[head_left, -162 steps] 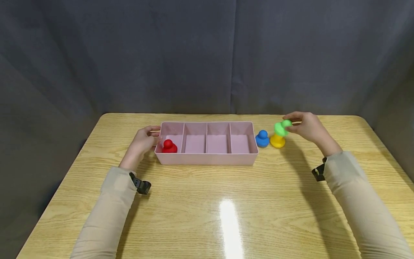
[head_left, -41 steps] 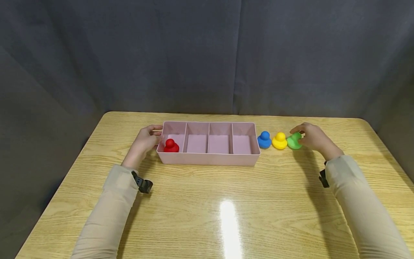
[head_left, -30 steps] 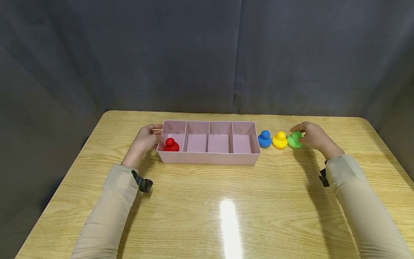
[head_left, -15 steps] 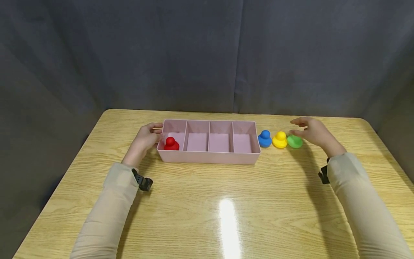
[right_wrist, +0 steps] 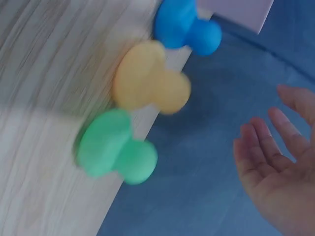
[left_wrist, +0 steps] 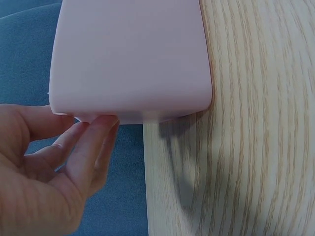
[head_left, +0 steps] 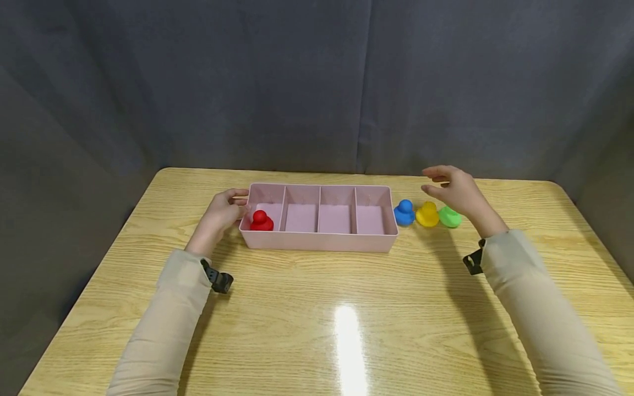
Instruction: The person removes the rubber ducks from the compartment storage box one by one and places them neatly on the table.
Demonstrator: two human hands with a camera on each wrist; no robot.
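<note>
A pink four-compartment tray (head_left: 317,242) sits mid-table with a red duck-shaped toy (head_left: 261,220) in its leftmost compartment. My left hand (head_left: 233,206) rests against the tray's left end; in the left wrist view its fingers (left_wrist: 88,147) touch the end wall of the tray (left_wrist: 130,54). Right of the tray stand a blue toy (head_left: 404,213), a yellow toy (head_left: 427,214) and a green toy (head_left: 449,217) in a row. My right hand (head_left: 438,181) hovers open just above the yellow and green ones, holding nothing. The right wrist view shows blue toy (right_wrist: 184,27), yellow toy (right_wrist: 150,86), green toy (right_wrist: 113,145) and the open right hand (right_wrist: 275,147).
The wooden table (head_left: 317,319) stretches bare toward me, with a light glare at its middle. The tray's other three compartments hold nothing. A dark grey curtain hangs behind the table's far edge.
My right hand set the green toy down to the right of the yellow one, let go, then rose and drifted left. The left hand has stayed at the tray.
</note>
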